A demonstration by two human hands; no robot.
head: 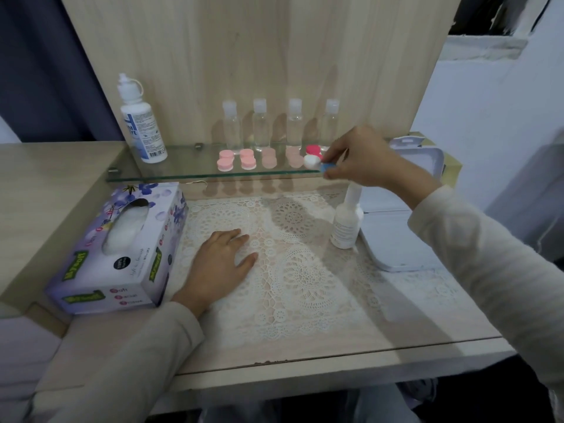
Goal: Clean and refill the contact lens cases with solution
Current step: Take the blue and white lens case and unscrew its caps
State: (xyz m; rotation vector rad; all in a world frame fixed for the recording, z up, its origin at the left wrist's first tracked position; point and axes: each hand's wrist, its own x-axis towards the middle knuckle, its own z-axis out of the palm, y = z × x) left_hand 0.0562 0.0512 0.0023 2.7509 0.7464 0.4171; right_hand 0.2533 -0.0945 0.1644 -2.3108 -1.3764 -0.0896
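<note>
Several pink contact lens cases (225, 159) lie in a row on a glass shelf (183, 175), with a bright pink case (314, 150) at the right end. My right hand (366, 157) pinches a blue-and-white lens case (319, 164) just above the shelf's right end. My left hand (222, 264) rests flat on the lace mat (305, 285). A large solution bottle (139, 120) stands on the shelf's left end. A smaller white bottle (348, 221) stands on the mat below my right hand.
Several small clear bottles (261, 123) line the shelf's back against a wooden panel. A tissue box (122, 248) sits to the left of the mat. A white lidded box (396, 233) lies open at the right. The desk's front edge is close to me.
</note>
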